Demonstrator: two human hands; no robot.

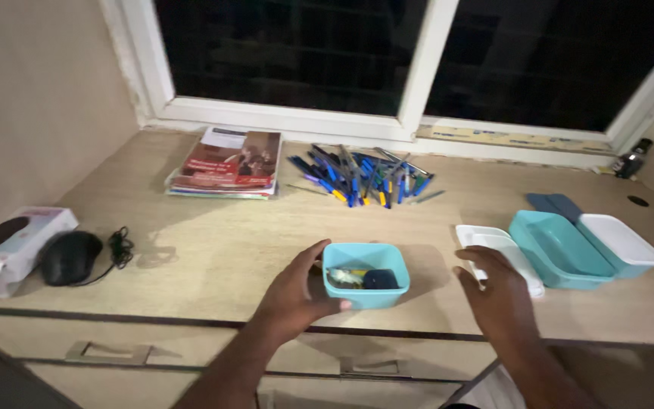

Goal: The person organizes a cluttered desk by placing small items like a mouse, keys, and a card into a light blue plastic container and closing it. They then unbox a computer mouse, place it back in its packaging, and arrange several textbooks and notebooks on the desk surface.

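Left hand grips small teal box; right hand hovers open.

Left fingers wrap the box's left wall, thumb at its near corner. Box sits at the desk's near edge, immediately right of those fingers, long axis left-to-right; small items lie inside. Right fingers are spread and hold nothing, well right of the box, tips over a white lid. Further right: two larger teal boxes. Beyond the fingers: pen pile, red booklets. Far left: mouse, white-and-pink carton.
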